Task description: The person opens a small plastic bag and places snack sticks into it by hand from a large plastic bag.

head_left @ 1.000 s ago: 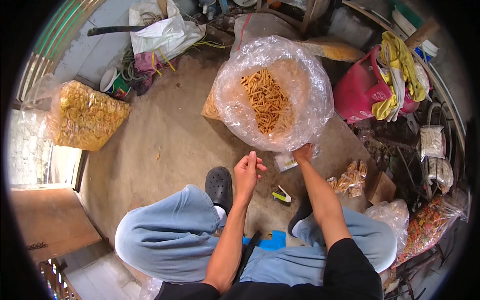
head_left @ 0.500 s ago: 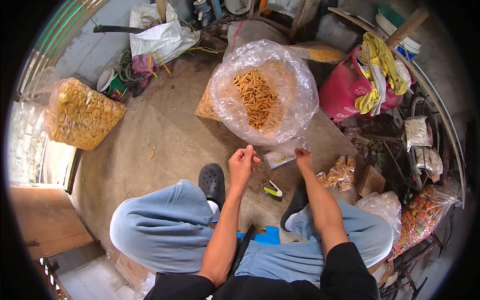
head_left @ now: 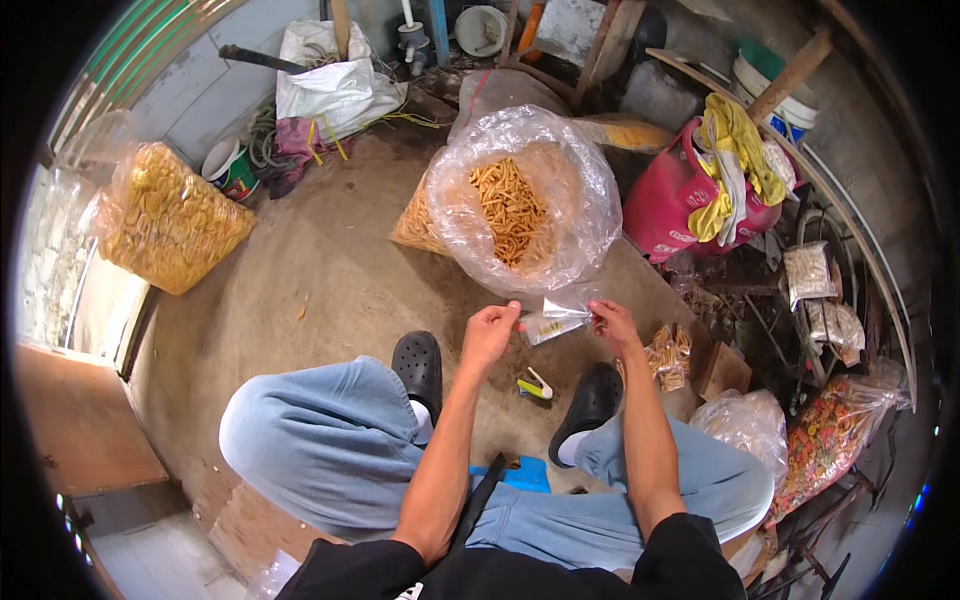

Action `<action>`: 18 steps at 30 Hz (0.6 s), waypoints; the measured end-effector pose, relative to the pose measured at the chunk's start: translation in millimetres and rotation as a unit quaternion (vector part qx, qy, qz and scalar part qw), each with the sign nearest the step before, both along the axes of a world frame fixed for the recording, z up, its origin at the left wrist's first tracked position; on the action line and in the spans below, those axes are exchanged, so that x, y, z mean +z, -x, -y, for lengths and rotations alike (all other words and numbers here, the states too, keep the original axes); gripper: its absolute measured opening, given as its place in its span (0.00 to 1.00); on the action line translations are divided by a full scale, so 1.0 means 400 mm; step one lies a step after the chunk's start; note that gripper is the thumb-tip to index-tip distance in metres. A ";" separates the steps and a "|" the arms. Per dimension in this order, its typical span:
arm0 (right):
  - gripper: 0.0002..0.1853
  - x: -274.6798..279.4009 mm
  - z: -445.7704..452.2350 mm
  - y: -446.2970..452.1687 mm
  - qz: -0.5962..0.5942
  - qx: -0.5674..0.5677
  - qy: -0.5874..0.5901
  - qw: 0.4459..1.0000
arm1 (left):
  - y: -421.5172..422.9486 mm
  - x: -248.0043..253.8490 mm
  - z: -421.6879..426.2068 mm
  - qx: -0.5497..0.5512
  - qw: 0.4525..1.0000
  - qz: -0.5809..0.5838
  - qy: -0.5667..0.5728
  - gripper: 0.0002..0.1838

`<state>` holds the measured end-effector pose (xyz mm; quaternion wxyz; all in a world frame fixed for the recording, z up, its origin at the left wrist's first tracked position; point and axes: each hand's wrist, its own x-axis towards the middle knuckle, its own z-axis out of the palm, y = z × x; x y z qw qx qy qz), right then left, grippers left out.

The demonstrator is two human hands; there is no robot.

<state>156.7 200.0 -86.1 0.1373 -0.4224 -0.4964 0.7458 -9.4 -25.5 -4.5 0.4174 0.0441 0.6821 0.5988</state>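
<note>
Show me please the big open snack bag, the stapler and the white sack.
Snack bag [head_left: 592,205], head view: its clear plastic rim.
Stapler [head_left: 535,389], head view: its green body.
White sack [head_left: 340,100], head view: its front side.

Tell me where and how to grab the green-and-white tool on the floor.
Pinch the green-and-white tool across its joined right-hand end, coming from above; that's my judgement. Its two arms spread in a V opening leftward, so the joined end should hold steadier, and nothing covers it on the floor.

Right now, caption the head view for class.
Right hand holds a clear bag near a big open bag of brown sticks.
</note>
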 end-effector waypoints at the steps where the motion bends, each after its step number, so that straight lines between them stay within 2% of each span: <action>1: 0.08 0.048 0.004 0.012 -0.027 0.059 0.012 0.998 | -0.003 0.007 0.002 -0.052 0.999 0.014 0.001 0.26; 2: 0.08 0.101 0.010 0.026 -0.028 0.065 0.010 0.997 | -0.004 0.014 0.002 -0.104 0.994 0.027 0.001 0.30; 3: 0.08 0.155 0.020 0.039 -0.056 0.090 0.002 0.994 | -0.007 0.023 0.002 -0.099 0.995 0.026 -0.001 0.30; 4: 0.09 0.204 0.032 0.050 -0.083 0.114 -0.005 0.990 | -0.013 0.036 0.000 -0.141 0.989 0.050 0.003 0.34; 6: 0.09 0.283 0.061 0.082 -0.112 0.090 -0.025 0.989 | -0.013 0.076 -0.007 -0.221 0.972 0.075 -0.009 0.38; 7: 0.09 0.312 0.081 0.094 -0.138 0.061 -0.040 0.988 | -0.019 0.091 -0.004 -0.220 0.973 0.074 -0.009 0.38; 9: 0.08 0.363 0.104 0.126 -0.165 0.050 -0.058 0.983 | -0.032 0.118 -0.019 -0.182 0.971 -0.010 -0.157 0.33; 10: 0.07 0.393 0.128 0.140 -0.176 0.018 -0.068 0.982 | -0.043 0.143 -0.030 -0.118 0.963 -0.044 -0.239 0.28; 11: 0.06 0.420 0.148 0.154 -0.189 -0.015 -0.077 0.979 | -0.041 0.169 -0.046 -0.118 0.962 -0.048 -0.242 0.28; 13: 0.06 0.460 0.185 0.167 -0.205 -0.010 -0.084 0.975 | -0.019 0.239 -0.071 0.011 0.953 -0.051 -0.299 0.24; 17: 0.06 0.534 0.226 0.178 -0.232 -0.009 -0.111 0.966 | 0.057 0.337 -0.117 -0.004 0.949 -0.095 -0.300 0.21; 18: 0.06 0.547 0.233 0.177 -0.240 -0.006 -0.116 0.964 | 0.073 0.369 -0.118 -0.041 0.946 -0.110 -0.303 0.17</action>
